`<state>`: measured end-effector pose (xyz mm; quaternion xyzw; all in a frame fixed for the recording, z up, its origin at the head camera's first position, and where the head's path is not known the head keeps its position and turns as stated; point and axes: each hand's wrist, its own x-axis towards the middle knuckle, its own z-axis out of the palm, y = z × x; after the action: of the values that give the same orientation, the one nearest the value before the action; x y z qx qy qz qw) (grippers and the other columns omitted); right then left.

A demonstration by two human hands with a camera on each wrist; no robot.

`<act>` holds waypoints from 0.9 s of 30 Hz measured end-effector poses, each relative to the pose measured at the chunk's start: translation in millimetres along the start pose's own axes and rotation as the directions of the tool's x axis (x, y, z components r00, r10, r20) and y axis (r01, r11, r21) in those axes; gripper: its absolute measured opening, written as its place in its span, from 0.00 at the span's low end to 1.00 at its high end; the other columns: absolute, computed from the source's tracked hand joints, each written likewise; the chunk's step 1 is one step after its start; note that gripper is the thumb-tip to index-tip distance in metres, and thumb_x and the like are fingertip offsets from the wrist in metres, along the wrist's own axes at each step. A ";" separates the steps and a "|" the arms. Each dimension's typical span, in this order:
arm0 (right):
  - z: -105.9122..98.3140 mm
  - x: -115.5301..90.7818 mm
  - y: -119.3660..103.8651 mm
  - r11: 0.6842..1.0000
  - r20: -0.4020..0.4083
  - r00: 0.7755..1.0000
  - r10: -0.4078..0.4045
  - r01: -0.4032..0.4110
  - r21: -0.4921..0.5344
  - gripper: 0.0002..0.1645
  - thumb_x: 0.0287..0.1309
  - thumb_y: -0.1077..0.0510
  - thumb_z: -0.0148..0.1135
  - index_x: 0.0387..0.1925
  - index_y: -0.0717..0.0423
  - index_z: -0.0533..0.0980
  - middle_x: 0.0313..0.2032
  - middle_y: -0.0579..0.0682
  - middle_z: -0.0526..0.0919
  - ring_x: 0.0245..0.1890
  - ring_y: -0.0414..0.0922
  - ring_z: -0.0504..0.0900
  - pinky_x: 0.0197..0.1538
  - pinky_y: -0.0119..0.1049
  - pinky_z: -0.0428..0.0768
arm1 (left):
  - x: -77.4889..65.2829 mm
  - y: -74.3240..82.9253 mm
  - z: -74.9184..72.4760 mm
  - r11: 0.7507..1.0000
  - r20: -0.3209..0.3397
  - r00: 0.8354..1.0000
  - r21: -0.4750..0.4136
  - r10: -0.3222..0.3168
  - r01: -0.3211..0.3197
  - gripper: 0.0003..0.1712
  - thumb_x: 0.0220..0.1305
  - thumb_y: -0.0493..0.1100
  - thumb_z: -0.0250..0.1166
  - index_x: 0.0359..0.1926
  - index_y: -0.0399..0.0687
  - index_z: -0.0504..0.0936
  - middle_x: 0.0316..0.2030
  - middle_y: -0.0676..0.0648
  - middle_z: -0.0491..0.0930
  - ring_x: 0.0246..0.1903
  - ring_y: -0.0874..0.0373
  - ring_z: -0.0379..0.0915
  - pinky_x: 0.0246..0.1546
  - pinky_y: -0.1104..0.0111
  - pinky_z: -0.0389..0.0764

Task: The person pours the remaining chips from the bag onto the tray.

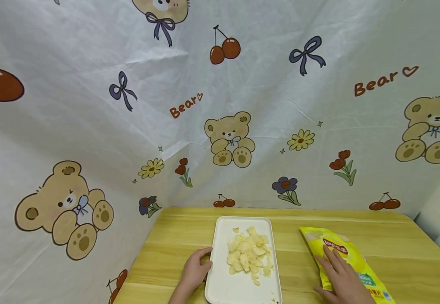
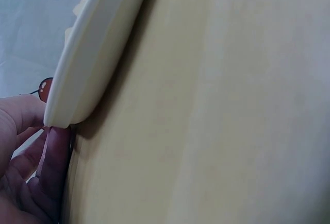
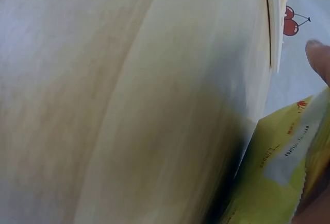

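Observation:
A white rectangular tray (image 1: pixel 220 285) lies lengthwise on the table, with a heap of potato chips (image 1: pixel 247 253) in its middle. At its left long side my left hand (image 1: pixel 196 267) grips the edge. The left wrist view shows fingers (image 2: pixel 55 154) tucked below the rim of the tray (image 2: pixel 87 64). To the right, a yellow chip bag (image 1: pixel 350 257) with a red label lies at a slant. My right hand (image 1: pixel 343 280) rests over the bag with its fingers fairly straight and spread, hiding part of the print. In the right wrist view the bag (image 3: pixel 278 157) shows its crimped edge.
The wooden table (image 1: pixel 292 228) carries tray and bag, with a stretch of bare wood between them. A pale cloth (image 1: pixel 265 97) printed with bears, cherries and flowers hangs behind and at the left. A few crumbs lie in the tray's near right corner.

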<state>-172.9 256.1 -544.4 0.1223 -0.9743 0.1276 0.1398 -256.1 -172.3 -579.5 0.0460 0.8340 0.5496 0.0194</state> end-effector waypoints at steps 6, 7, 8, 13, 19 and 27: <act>2.8 -1.4 -0.6 0.997 0.098 0.993 0.071 -0.073 0.021 0.65 0.42 0.20 0.57 0.71 0.57 0.57 0.70 0.61 0.60 0.68 0.63 0.59 0.56 0.73 0.64 | 0.5 0.4 -0.3 1.000 -0.008 1.000 0.023 0.020 -0.020 0.25 0.60 0.34 0.62 0.60 0.43 0.76 0.54 0.41 0.77 0.20 0.64 0.71 0.14 0.70 0.79; 3.2 -1.3 -0.6 0.997 0.106 0.991 0.076 -0.078 0.018 0.67 0.40 0.18 0.57 0.71 0.58 0.56 0.70 0.62 0.60 0.68 0.63 0.60 0.56 0.75 0.63 | 0.6 0.3 -0.3 0.999 -0.008 1.000 0.027 0.018 -0.017 0.25 0.60 0.35 0.62 0.60 0.43 0.76 0.54 0.41 0.77 0.20 0.64 0.71 0.14 0.71 0.79; 3.5 -1.4 -0.7 0.996 0.122 0.989 0.084 -0.087 0.019 0.68 0.39 0.18 0.56 0.71 0.59 0.55 0.70 0.62 0.60 0.67 0.63 0.60 0.56 0.75 0.62 | 0.8 0.1 -0.3 0.999 -0.009 1.000 0.032 0.019 -0.018 0.25 0.60 0.35 0.62 0.60 0.43 0.76 0.54 0.41 0.77 0.20 0.64 0.71 0.14 0.70 0.79; 5.3 -1.9 -0.4 0.993 0.185 0.977 0.109 -0.115 0.025 0.73 0.37 0.15 0.54 0.71 0.62 0.53 0.70 0.64 0.59 0.67 0.64 0.60 0.55 0.77 0.61 | 1.4 -0.5 0.1 0.999 -0.012 1.000 0.047 0.015 -0.015 0.25 0.60 0.35 0.62 0.60 0.44 0.76 0.54 0.42 0.77 0.19 0.64 0.71 0.14 0.70 0.79; 9.2 -3.1 2.9 0.995 0.170 0.982 0.086 -0.093 0.031 0.69 0.40 0.17 0.55 0.71 0.59 0.54 0.70 0.62 0.59 0.68 0.63 0.58 0.54 0.78 0.60 | 1.9 0.1 0.2 0.999 -0.013 1.000 0.036 0.018 -0.018 0.25 0.60 0.34 0.62 0.60 0.43 0.76 0.54 0.41 0.77 0.18 0.64 0.71 0.13 0.70 0.79; 17.5 -6.0 6.8 0.997 0.138 0.988 0.066 -0.069 0.017 0.63 0.41 0.18 0.56 0.70 0.54 0.58 0.69 0.58 0.62 0.67 0.62 0.62 0.53 0.77 0.62 | 0.6 1.3 0.4 0.996 -0.017 1.000 0.084 -0.009 0.011 0.25 0.61 0.36 0.62 0.61 0.47 0.76 0.55 0.44 0.76 0.19 0.63 0.70 0.13 0.69 0.78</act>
<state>-173.4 258.8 -563.9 0.0991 -0.9837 0.1342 0.0667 -256.6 -171.4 -578.5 0.0380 0.8566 0.5144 0.0132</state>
